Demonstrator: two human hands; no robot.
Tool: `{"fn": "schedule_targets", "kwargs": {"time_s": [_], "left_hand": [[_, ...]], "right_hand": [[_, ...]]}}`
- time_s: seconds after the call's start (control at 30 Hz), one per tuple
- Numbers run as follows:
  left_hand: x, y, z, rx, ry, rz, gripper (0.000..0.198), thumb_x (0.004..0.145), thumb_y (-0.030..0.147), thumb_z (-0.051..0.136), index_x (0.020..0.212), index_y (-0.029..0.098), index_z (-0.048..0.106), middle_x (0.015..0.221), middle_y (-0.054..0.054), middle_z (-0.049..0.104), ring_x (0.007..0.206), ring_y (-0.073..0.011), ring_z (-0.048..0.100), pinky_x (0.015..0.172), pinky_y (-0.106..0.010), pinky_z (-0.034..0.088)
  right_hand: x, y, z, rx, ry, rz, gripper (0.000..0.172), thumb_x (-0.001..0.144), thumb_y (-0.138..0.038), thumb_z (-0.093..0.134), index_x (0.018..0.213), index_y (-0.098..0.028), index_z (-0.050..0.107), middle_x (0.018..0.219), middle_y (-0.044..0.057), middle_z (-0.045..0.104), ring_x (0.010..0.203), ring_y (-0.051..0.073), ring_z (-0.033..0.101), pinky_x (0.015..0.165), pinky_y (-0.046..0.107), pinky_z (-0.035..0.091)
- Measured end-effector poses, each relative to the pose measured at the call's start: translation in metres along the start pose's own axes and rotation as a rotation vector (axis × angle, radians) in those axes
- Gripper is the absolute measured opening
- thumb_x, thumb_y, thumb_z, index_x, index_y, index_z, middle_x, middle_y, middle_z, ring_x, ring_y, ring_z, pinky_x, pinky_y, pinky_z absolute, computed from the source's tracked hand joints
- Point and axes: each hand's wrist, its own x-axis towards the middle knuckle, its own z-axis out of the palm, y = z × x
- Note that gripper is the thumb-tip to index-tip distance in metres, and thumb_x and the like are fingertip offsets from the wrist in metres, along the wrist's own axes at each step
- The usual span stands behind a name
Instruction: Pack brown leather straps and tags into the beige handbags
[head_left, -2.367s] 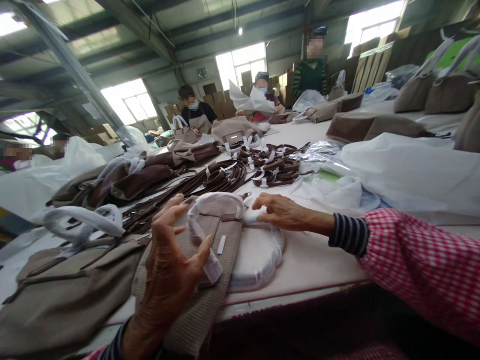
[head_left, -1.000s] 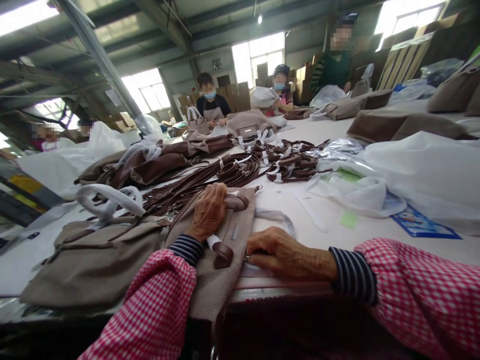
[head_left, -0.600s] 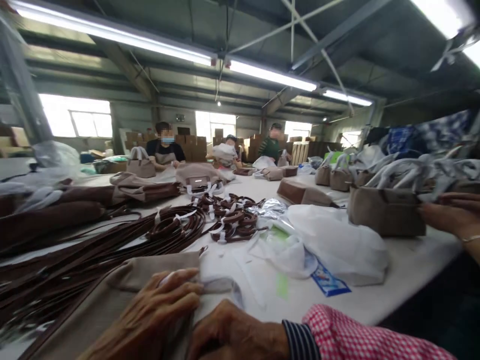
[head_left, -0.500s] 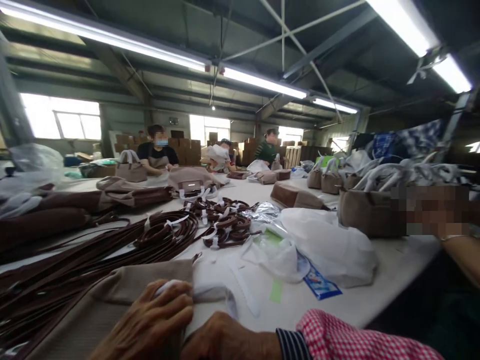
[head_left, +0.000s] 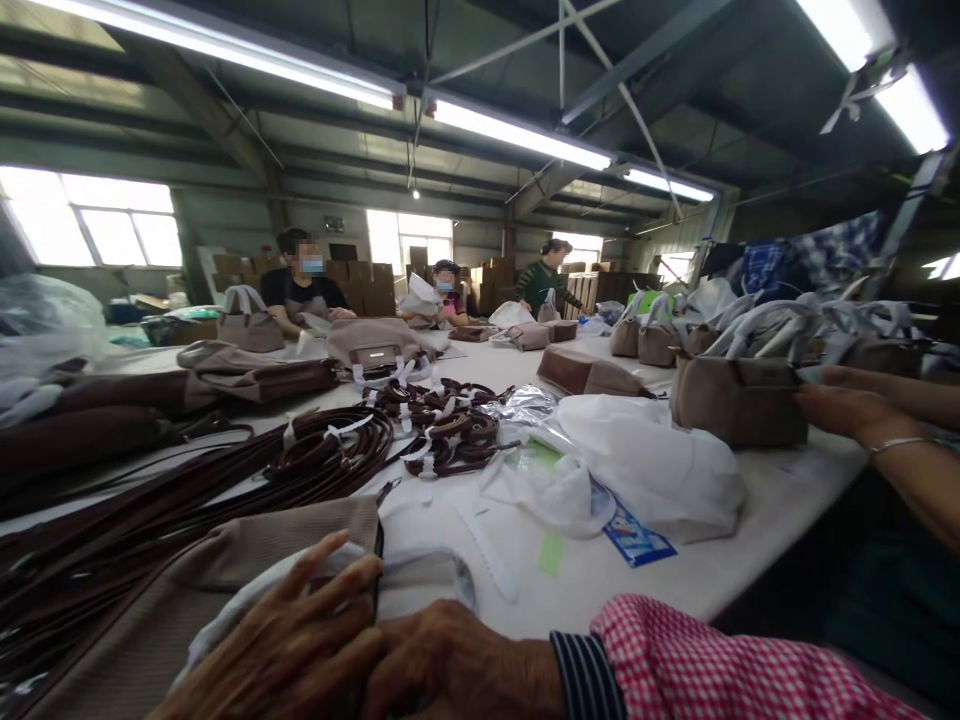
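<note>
A taupe handbag (head_left: pixel 300 535) with dark edging lies at the lower left, with a white-wrapped handle (head_left: pixel 240 605) across it. My left hand (head_left: pixel 292 640) rests over this handle and the bag's edge, its fingers stretched and apart. Close beside it, my right hand (head_left: pixel 457 655) is curled at the bag's edge, and its fingertips are hidden below the knuckles and the left hand. Beyond my hands, another white-wrapped loop (head_left: pixel 427 575) stands out from the bag's right side.
Dark brown straps (head_left: pixel 225 490) and coiled straps (head_left: pixel 450 440) lie ahead on the white table (head_left: pixel 480 510). White wrapping (head_left: pixel 645 460) and a blue packet (head_left: pixel 634 535) are at right. A co-worker's hands (head_left: pixel 847 405) touch another handbag (head_left: pixel 739 400). Several people work farther back.
My left fingers have spread, with the index finger lifted, and more of the wrapped handle shows. My right hand stays close beside it. The view has shifted slightly.
</note>
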Motion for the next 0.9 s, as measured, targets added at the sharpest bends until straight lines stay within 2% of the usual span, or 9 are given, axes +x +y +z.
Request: {"fn": "schedule_targets", "kwargs": {"time_s": [0.07, 0.17, 0.27, 0.37, 0.5, 0.6, 0.73, 0.8, 0.9], "left_hand": [[0.015, 0.006, -0.012, -0.068, -0.065, -0.055, 0.022, 0.094, 0.019, 0.054, 0.095, 0.032, 0.071, 0.085, 0.005, 0.072, 0.088, -0.0214, 0.065, 0.123, -0.038, 0.03], [0.028, 0.008, -0.028, -0.08, -0.283, -0.097, 0.019, 0.098, 0.016, 0.053, 0.088, 0.026, 0.066, 0.083, 0.001, 0.065, 0.085, -0.0212, 0.056, 0.099, -0.04, 0.04], [0.032, 0.007, -0.038, -0.04, -0.386, -0.084, 0.022, 0.099, 0.011, 0.051, 0.084, 0.022, 0.061, 0.085, -0.002, 0.062, 0.091, -0.0233, 0.052, 0.095, -0.043, 0.039], [0.037, 0.007, -0.046, -0.008, -0.477, -0.095, 0.022, 0.099, 0.012, 0.055, 0.079, 0.021, 0.06, 0.087, -0.002, 0.064, 0.093, -0.0241, 0.051, 0.093, -0.043, 0.04], [0.04, 0.0, -0.071, 0.003, -0.578, -0.11, 0.029, 0.1, 0.006, 0.048, 0.076, 0.021, 0.057, 0.085, 0.0, 0.067, 0.106, -0.0234, 0.057, 0.096, -0.04, 0.043], [0.03, -0.012, -0.099, 0.043, -0.588, -0.147, 0.035, 0.101, 0.004, 0.04, 0.075, 0.021, 0.057, 0.086, -0.001, 0.069, 0.126, -0.0236, 0.054, 0.105, -0.041, 0.041], [0.012, -0.018, -0.13, 0.066, -0.635, -0.269, 0.03, 0.1, 0.004, 0.043, 0.082, 0.021, 0.062, 0.092, -0.001, 0.07, 0.134, -0.0239, 0.05, 0.107, -0.041, 0.044], [0.007, -0.012, -0.134, 0.054, -0.649, -0.309, 0.03, 0.1, 0.004, 0.043, 0.084, 0.021, 0.062, 0.094, -0.002, 0.07, 0.134, -0.0234, 0.05, 0.107, -0.04, 0.046], [0.004, 0.001, -0.126, 0.101, -0.685, -0.336, 0.023, 0.101, 0.01, 0.048, 0.091, 0.022, 0.065, 0.106, -0.005, 0.069, 0.131, -0.026, 0.051, 0.106, -0.043, 0.048]], "right_hand": [[0.0, -0.013, -0.001, 0.016, 0.061, -0.012, 0.048, 0.093, -0.061, 0.067, 0.076, -0.016, 0.064, 0.102, 0.007, 0.068, 0.101, 0.018, 0.066, 0.091, 0.026, 0.052], [0.002, -0.037, -0.006, -0.029, 0.135, 0.06, 0.031, 0.098, -0.048, 0.067, 0.091, -0.018, 0.067, 0.114, 0.007, 0.065, 0.106, 0.018, 0.063, 0.098, 0.031, 0.05], [0.005, -0.05, -0.012, -0.241, 0.015, 0.129, 0.012, 0.103, -0.022, 0.055, 0.109, -0.016, 0.063, 0.115, 0.008, 0.063, 0.102, 0.018, 0.058, 0.096, 0.034, 0.049], [0.008, -0.051, -0.009, -0.516, -0.15, 0.081, 0.019, 0.095, -0.007, 0.052, 0.107, -0.015, 0.063, 0.115, 0.01, 0.064, 0.1, 0.022, 0.053, 0.088, 0.035, 0.047], [0.01, -0.048, -0.002, -0.683, -0.184, 0.005, 0.017, 0.094, -0.008, 0.052, 0.104, -0.017, 0.063, 0.111, 0.008, 0.065, 0.089, 0.022, 0.047, 0.076, 0.035, 0.042], [0.011, -0.047, -0.002, -0.691, -0.189, -0.009, 0.017, 0.094, -0.006, 0.051, 0.102, -0.017, 0.061, 0.109, 0.007, 0.064, 0.084, 0.02, 0.048, 0.079, 0.035, 0.041], [0.014, -0.049, -0.008, -0.614, -0.235, 0.035, 0.02, 0.096, -0.004, 0.048, 0.104, -0.015, 0.061, 0.109, 0.006, 0.064, 0.085, 0.018, 0.052, 0.084, 0.034, 0.042], [0.019, -0.053, -0.011, -0.599, -0.268, 0.073, 0.018, 0.096, -0.004, 0.048, 0.102, -0.015, 0.062, 0.108, 0.006, 0.064, 0.083, 0.017, 0.053, 0.077, 0.032, 0.041], [0.032, -0.058, -0.016, -0.652, -0.31, 0.109, 0.014, 0.095, -0.008, 0.051, 0.095, -0.016, 0.062, 0.1, 0.004, 0.065, 0.07, 0.014, 0.048, 0.062, 0.032, 0.034]]}}
